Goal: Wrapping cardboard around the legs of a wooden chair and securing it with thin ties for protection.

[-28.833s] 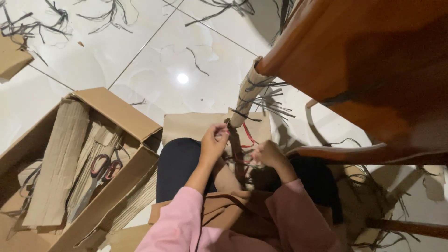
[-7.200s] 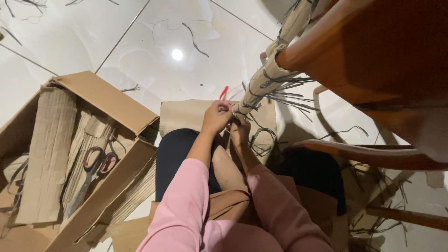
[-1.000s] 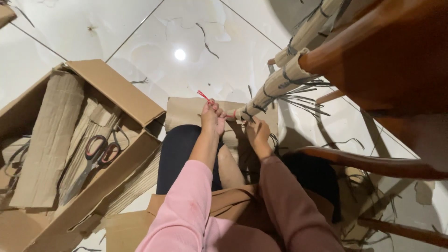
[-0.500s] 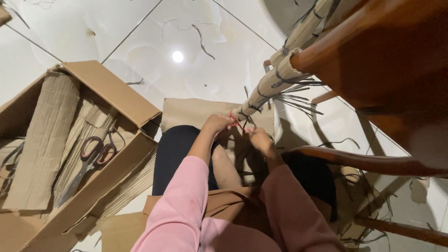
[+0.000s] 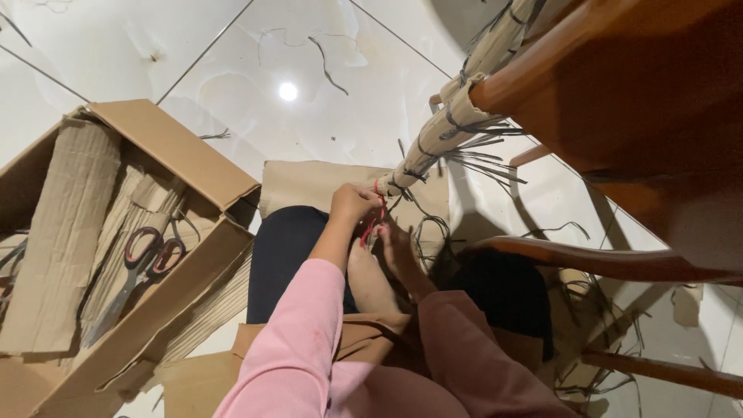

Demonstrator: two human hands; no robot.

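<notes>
My left hand (image 5: 352,205) is closed around a small red-handled tool (image 5: 369,229), just below the end of a chair leg wrapped in cardboard (image 5: 438,141). Black ties (image 5: 472,159) bind the wrap, and their loose ends stick out. My right hand (image 5: 396,246) sits right under the left, fingers up against the tool and the dangling tie ends. Its grip is hidden. Both hands hover over my dark-trousered knees.
An open cardboard box (image 5: 166,151) on the left holds rolled corrugated sheets (image 5: 58,240) and red-handled scissors (image 5: 139,263). A flat cardboard sheet (image 5: 309,182) lies under my legs. Wooden chair parts (image 5: 619,101) fill the right. Cut tie scraps (image 5: 329,66) litter the white tiles.
The red tool stuck up out of my left hand a second ago; now it points down between both hands. My right hand has dropped lower, away from the leg's end.
</notes>
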